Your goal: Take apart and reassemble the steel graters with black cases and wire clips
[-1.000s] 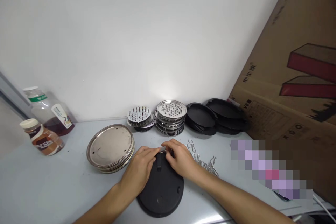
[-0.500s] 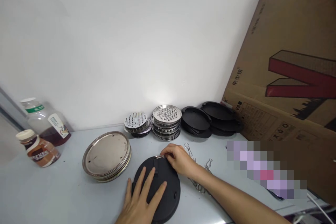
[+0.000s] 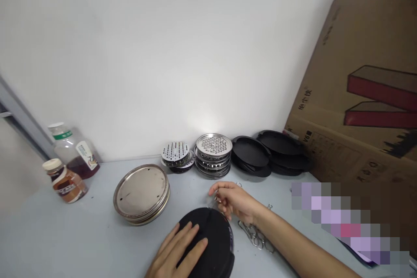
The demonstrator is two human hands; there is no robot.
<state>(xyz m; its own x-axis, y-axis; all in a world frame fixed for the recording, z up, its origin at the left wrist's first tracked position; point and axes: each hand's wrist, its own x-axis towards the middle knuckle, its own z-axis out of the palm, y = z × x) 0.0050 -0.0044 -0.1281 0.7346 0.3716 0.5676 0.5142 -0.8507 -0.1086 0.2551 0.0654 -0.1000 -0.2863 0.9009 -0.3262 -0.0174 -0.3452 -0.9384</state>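
A black round plastic case [image 3: 213, 243] lies at the bottom centre, its right side wall showing. My left hand [image 3: 177, 252] grips it from the left, fingers laid across its top and thumb hidden. Just beyond its far edge is my right hand [image 3: 236, 202], with curled fingers closed on a small metal wire clip [image 3: 216, 200], blurred and partly hidden. Several similar wire clips [image 3: 256, 236] lie in a loose pile on the table under my right forearm.
A stack of round metal plates [image 3: 141, 191] sits left. Along the wall stand perforated grater discs [image 3: 176, 152], a taller grater stack [image 3: 214, 145] and black round trays [image 3: 250, 154]. Two bottles [image 3: 67, 182] are far left. A cardboard box [image 3: 361, 139] and a blurred-out object [image 3: 345, 221] are right.
My right hand has drawn back from the case's far edge with the clip. The case has turned and tilted under my left hand, and its slot and hole no longer show. The view has shifted slightly.
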